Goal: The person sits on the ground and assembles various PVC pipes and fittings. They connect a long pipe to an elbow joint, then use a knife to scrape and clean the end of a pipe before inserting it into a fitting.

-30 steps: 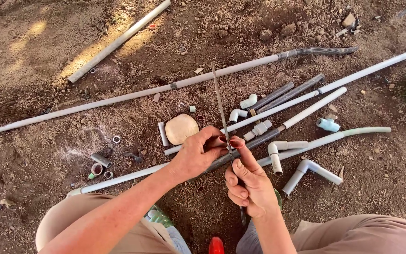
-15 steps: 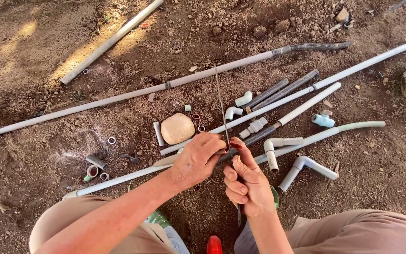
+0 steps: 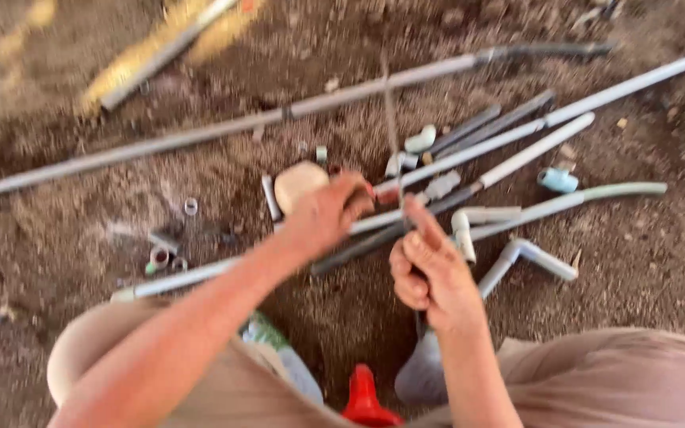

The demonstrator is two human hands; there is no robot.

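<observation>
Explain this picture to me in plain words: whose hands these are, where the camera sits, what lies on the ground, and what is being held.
There is no machine here, only a person working with bare hands. The single camera is worn on the head and looks down, so both arms reach in from the bottom edge and the knees show low in the picture. The picture is blurred by motion. On the dirt ground lie many grey and white pipes, some elbow fittings, small rings and a round tan object. The left hand is closed over a pipe beside that tan object. The right hand is curled around a dark handle, forefinger stretched forward. A thin rod rises between the hands; the blur hides who grips it. A red cap sits between the knees.
</observation>
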